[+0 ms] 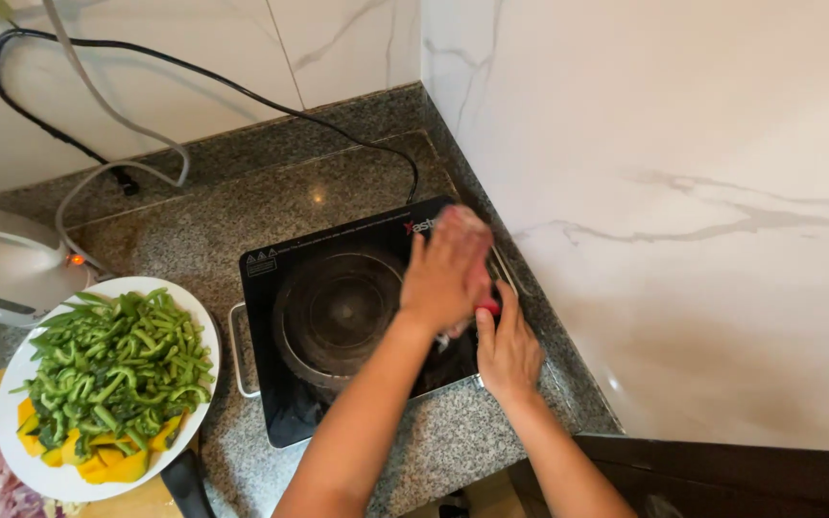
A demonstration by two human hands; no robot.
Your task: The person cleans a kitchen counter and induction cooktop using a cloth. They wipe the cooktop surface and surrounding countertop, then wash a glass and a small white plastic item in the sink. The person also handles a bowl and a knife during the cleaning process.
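Granite counter (194, 240) carries a black cooktop (338, 317), where the left hand (448, 273) lies spread while the right hand (506, 350) pinches something red (488, 307) at its edge.

Both forearms are bare, with no sleeves in view. The left hand (445, 271) and right hand (508, 355) wear no gloves, rings or watch.

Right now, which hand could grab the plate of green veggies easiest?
Probably the left hand. It lies over the black cooktop, on the side nearer the white plate of cut green vegetables. The right hand sits at the cooktop's far edge by the marble wall, touching something red.
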